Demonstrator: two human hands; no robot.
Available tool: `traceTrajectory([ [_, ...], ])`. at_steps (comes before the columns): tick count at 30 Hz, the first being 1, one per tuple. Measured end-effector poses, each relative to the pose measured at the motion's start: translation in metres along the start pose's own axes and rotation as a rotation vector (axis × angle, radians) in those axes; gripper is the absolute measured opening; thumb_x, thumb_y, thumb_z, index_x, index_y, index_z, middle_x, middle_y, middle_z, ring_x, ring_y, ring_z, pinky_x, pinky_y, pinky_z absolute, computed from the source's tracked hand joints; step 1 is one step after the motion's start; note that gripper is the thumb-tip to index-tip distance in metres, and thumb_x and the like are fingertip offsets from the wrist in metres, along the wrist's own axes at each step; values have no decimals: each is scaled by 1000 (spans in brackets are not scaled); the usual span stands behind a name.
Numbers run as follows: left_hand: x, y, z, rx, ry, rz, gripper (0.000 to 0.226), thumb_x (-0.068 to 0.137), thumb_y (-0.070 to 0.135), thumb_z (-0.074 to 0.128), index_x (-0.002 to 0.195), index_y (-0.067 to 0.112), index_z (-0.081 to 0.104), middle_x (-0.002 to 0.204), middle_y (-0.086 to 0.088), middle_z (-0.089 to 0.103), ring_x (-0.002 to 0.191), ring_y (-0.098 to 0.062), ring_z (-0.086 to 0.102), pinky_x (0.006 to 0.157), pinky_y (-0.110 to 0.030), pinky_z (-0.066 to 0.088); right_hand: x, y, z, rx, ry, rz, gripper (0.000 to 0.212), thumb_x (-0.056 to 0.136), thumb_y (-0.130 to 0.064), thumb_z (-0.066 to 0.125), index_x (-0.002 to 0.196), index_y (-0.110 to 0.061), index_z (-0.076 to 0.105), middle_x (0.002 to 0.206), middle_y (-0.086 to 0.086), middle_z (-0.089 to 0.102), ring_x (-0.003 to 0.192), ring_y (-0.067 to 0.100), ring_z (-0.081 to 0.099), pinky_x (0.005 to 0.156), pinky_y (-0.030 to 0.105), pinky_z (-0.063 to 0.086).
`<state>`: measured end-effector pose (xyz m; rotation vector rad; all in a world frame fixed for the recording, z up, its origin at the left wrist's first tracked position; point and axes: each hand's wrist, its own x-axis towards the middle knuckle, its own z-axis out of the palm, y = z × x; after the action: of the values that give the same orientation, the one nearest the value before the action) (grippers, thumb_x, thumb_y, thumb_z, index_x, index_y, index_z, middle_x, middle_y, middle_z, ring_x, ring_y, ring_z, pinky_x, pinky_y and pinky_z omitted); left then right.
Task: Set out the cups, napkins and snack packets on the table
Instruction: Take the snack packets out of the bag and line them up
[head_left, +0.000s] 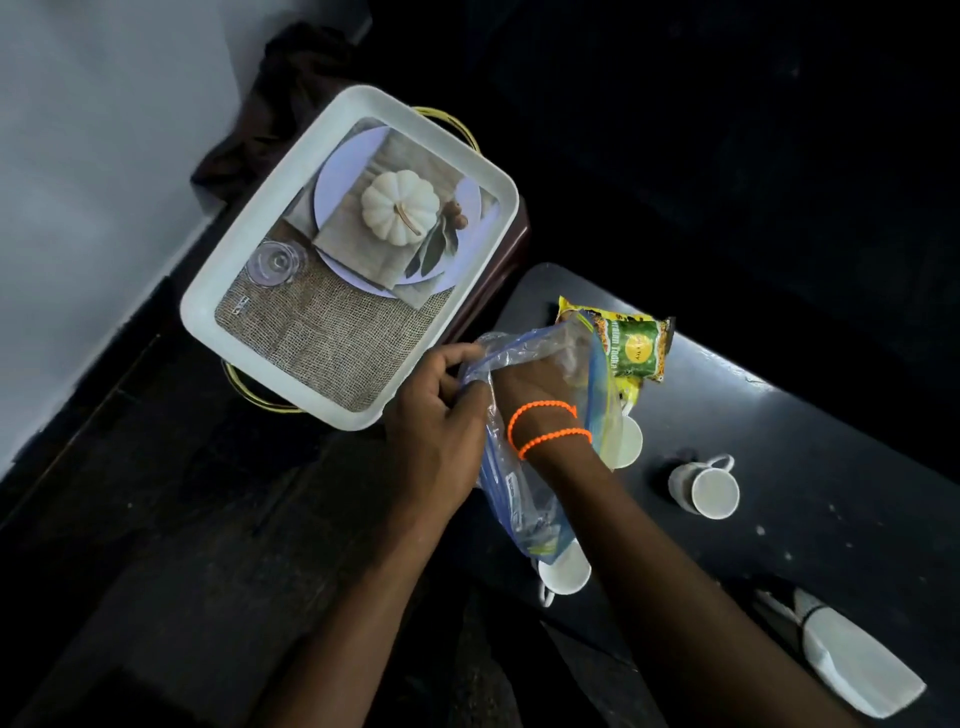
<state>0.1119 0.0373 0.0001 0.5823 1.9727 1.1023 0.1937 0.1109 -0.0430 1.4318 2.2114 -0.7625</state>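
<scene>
A clear plastic zip bag (524, 467) with blue edges hangs over the near left end of the dark table (810, 447). My left hand (441, 410) grips the bag's open mouth. My right hand (535, 379) is pushed inside the bag, its fingers hidden by the plastic. A yellow and green snack packet (636, 345) lies on the table just beyond the bag. Three white cups stand on the table: one (704, 488) to the right, one (626, 441) half hidden behind the bag, one (563, 571) under the bag's lower end.
A white tray (249, 291) with a printed pumpkin picture sits on a stool at the left, beside a pale wall. A white object (857, 660) lies at the table's near right. The floor around is dark.
</scene>
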Motion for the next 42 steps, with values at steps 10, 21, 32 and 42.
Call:
traceTrajectory([
  [10,12,0,-18,164,168,71,14,89,6,66,101,12,71,86,2,71,83,-16,62,74,-27,43,-64,-45,-51,71,76,-186,22,99,-13,46,120,-12,52,120,16,68,109,37,66,86,40,49],
  [21,15,-30,-54,83,182,-13,28,81,21,56,97,6,73,85,-6,72,79,-19,62,77,-40,51,-123,5,-151,762,440,-320,31,69,-42,81,99,-43,71,93,-15,77,82,3,75,72,31,62],
  [32,7,-39,-49,8,188,-106,19,75,20,56,83,29,71,72,12,72,58,0,58,53,-16,48,-4,63,-23,886,471,229,15,83,-2,78,90,-9,67,85,12,72,80,30,72,76,50,62],
  [42,6,-52,-40,-136,186,-143,24,80,12,58,74,29,74,62,17,66,57,-1,55,52,-17,46,-19,61,12,509,644,279,41,82,-9,76,121,-10,65,120,15,66,106,37,62,83,34,49],
])
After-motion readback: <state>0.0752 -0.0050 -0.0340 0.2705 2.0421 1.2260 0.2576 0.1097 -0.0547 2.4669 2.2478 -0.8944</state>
